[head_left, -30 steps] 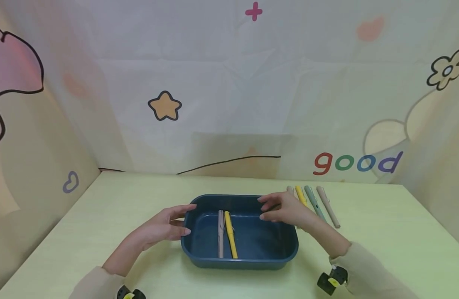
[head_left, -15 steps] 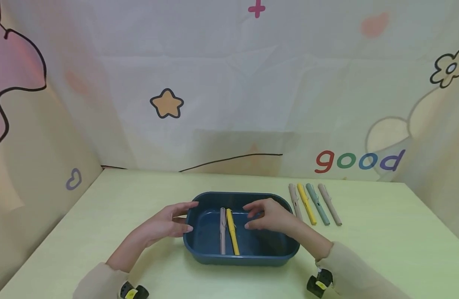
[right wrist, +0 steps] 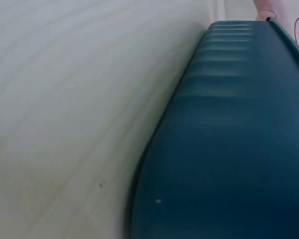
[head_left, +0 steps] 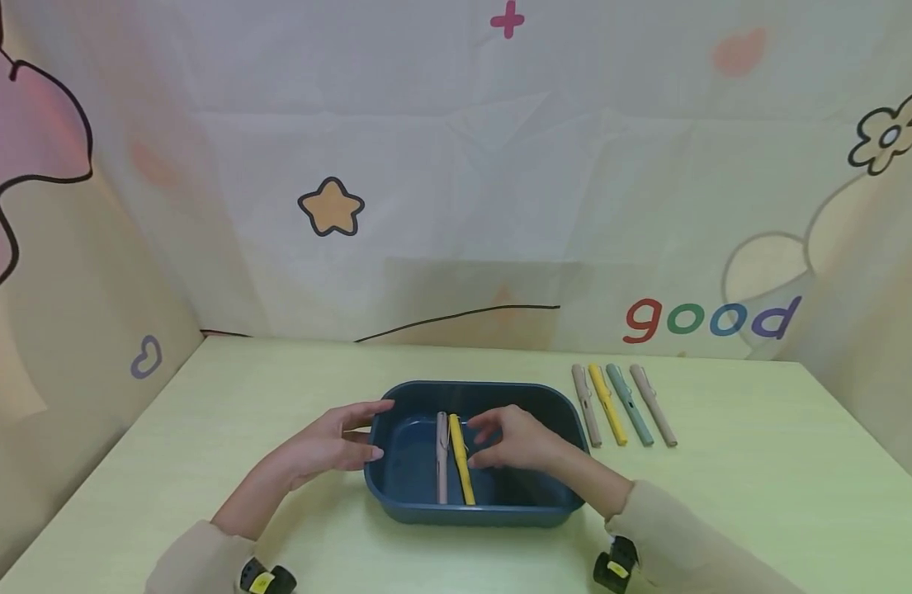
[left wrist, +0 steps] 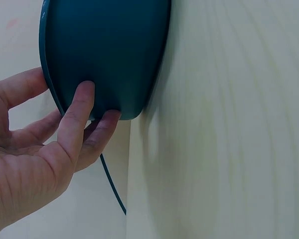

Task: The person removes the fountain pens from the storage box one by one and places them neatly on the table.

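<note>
A dark blue rectangular basin [head_left: 493, 516] stands on the table. Inside, a greyish-pink pen [head_left: 441, 470] and a yellow pen [head_left: 461, 470] lie side by side. My left hand [head_left: 325, 441] holds the basin's left end; in the left wrist view, fingertips [left wrist: 84, 92] of that hand press the outer wall [left wrist: 109, 55]. Over the inside of the basin is my right hand [head_left: 518, 441], its thumb and fingers spread beside the yellow pen with a gap between them. The right wrist view shows the basin's outer side [right wrist: 229, 149], while the right hand itself is out of that picture.
To the basin's right, several pens lie in a row on the table [head_left: 723, 495]: a greyish-pink pen [head_left: 586, 408], another yellow pen [head_left: 608, 406], a green pen [head_left: 630, 406] and one more greyish-pink pen [head_left: 654, 406]. A printed cloth backdrop [head_left: 456, 206] rises behind.
My right hand has moved left and lower, from the basin's right rim to beside the yellow pen inside. The left hand stays on the basin's left end.
</note>
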Demonstrator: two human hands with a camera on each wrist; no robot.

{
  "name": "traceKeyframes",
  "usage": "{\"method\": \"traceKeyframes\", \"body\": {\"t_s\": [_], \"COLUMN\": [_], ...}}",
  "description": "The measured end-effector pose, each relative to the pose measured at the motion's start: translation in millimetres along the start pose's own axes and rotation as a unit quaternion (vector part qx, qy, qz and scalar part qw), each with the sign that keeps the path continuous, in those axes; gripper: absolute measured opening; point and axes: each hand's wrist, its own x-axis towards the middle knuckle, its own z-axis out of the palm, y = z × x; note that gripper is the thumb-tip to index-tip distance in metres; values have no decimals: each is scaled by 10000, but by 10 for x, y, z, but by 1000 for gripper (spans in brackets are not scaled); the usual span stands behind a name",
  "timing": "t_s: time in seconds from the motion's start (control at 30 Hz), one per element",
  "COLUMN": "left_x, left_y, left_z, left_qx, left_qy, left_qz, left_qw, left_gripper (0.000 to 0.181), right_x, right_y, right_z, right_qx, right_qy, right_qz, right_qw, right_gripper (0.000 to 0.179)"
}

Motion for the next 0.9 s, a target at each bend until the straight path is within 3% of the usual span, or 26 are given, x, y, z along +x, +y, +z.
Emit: {"method": "traceKeyframes", "body": {"t_s": [0.4, 0.9], "left_x": [8, 14], "left_y": [-10, -32], "left_z": [14, 11], "left_qx": [-28, -99], "left_qy": [-17, -12], "left_qz": [30, 32], "left_qw": [10000, 9999], "left_gripper": [66, 67], "right_x": [63, 96], "right_y": [-39, -72], "right_z": [179, 267], "right_qx": [-72, -288], "right_qy": [130, -75], "right_qz": [731, 999], "right_qw": [9972, 9946], "right_gripper": [54, 58]}}
